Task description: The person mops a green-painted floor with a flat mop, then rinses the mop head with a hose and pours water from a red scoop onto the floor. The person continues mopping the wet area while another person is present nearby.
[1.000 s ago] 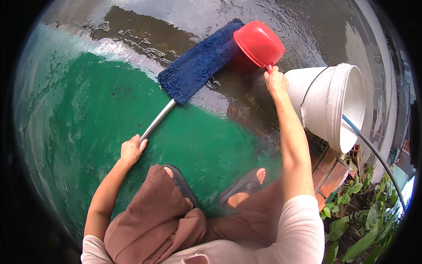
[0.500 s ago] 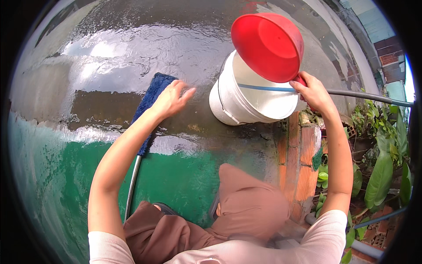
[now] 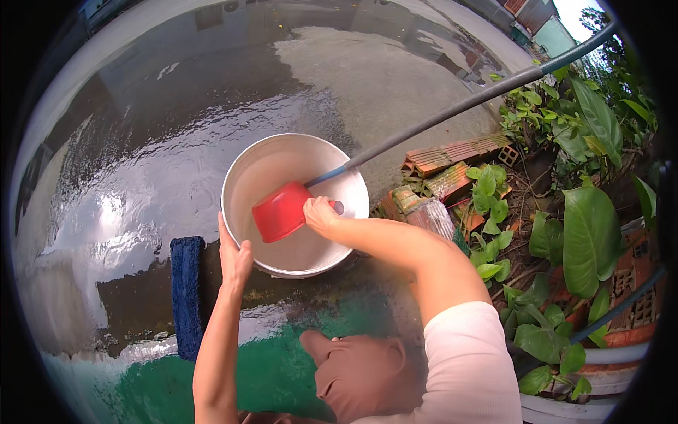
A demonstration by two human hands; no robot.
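A red plastic dipper (image 3: 281, 212) is tilted inside the white bucket (image 3: 244, 159). My right hand (image 3: 321, 215) is closed around its handle, with the forearm reaching across the bucket's right rim. Against the bucket's left outer side rests my left hand (image 3: 236, 256), its fingers stretched out along the wall and the thumb apart. Over the far right rim a hose (image 3: 424, 124) runs down into the bucket, its blue end partly hidden behind the dipper. The pale inner wall shows, but I cannot tell how much water is inside.
A blue fluffy mop head (image 3: 187, 297) lies on the wet floor (image 3: 162, 134) left of the bucket. Stacked hollow bricks (image 3: 452, 180) and leafy plants (image 3: 590, 233) line the right side. Nearest me the floor is green (image 3: 272, 367); my knee (image 3: 367, 378) juts forward there.
The dipper has gone from above the bucket's rim down into it with my right hand. My left hand has moved from the mop head to the bucket's side. The view has shifted.
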